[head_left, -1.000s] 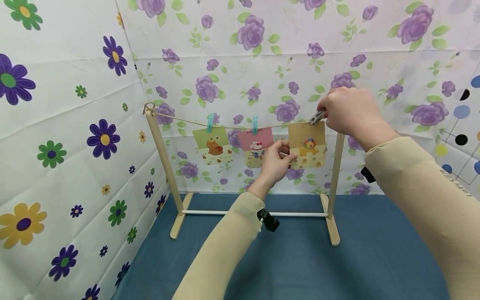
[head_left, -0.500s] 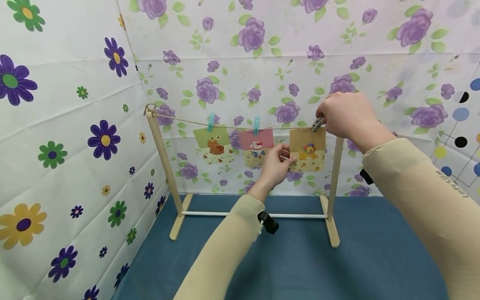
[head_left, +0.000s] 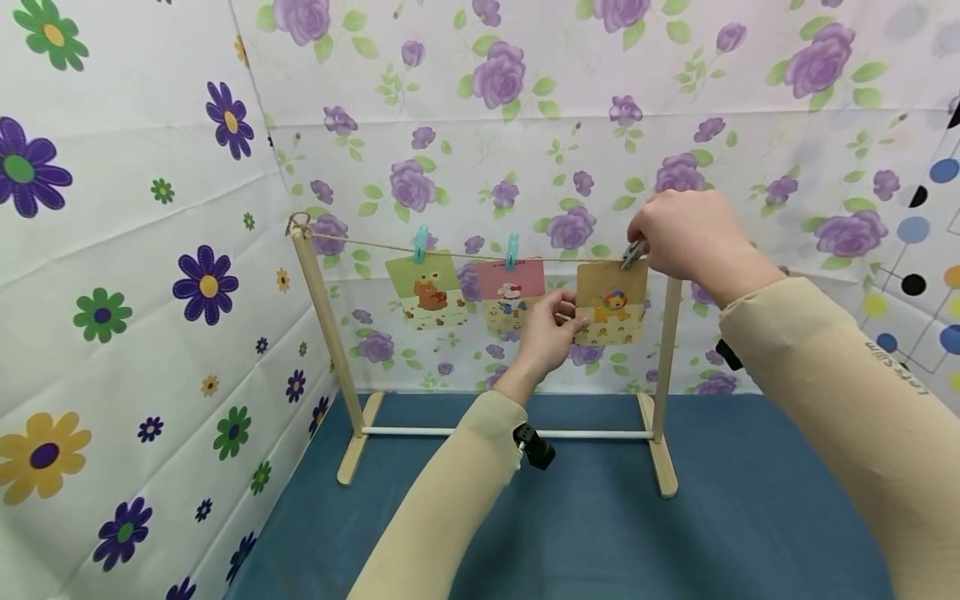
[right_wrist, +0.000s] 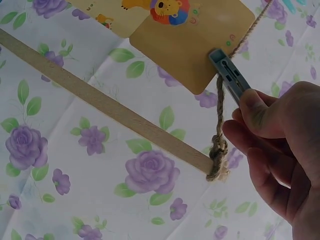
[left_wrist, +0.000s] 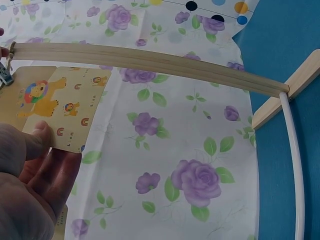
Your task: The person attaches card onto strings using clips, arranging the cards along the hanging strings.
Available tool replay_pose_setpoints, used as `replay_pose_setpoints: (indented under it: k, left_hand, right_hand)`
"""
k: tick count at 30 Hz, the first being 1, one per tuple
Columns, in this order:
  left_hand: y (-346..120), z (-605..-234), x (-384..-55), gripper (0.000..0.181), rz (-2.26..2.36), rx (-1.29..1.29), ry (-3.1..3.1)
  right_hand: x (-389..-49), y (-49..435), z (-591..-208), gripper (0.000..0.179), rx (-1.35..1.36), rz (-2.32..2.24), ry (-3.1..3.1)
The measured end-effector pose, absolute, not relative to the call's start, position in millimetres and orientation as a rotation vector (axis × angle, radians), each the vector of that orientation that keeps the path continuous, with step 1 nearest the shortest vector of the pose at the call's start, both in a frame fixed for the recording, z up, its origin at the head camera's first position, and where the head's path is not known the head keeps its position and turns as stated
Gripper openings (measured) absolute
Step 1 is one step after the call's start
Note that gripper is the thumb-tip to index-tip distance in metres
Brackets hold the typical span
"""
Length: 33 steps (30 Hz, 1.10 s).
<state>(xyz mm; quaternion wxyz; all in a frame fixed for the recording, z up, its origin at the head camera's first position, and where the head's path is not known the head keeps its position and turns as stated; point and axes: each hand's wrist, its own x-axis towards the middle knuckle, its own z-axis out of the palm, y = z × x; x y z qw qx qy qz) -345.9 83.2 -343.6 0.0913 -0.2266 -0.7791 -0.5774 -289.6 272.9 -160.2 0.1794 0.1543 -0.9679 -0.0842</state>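
Observation:
A tan card with a lion on it hangs at the right end of a twine line. My left hand pinches its left edge between thumb and fingers, seen close in the left wrist view. At the card's top right corner, my right hand pinches a grey clothespin by its tail end. In the right wrist view the clothespin's nose overlaps the card's corner and the twine. A pink rabbit card and a green bear card hang to the left under blue clothespins.
The twine is tied between two wooden posts on flat wooden feet, joined by a white rod. The stand is on a blue tabletop. Flowered cloth covers the walls behind and at left.
My right hand has come down slightly with the clothespin, and the lion card's top edge has dropped to about the line. My left hand keeps its pinch on the card.

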Motion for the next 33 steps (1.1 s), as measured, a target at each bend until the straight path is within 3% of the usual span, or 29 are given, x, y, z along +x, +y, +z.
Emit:
replay_pose_setpoints:
  k: [33]
  left_hand:
    - [81,-340,-345,0.014,-1.71,-0.659,-2.318]
  right_hand:
    - [-283,283,-167,0.023,0.414,-0.147,-2.767]
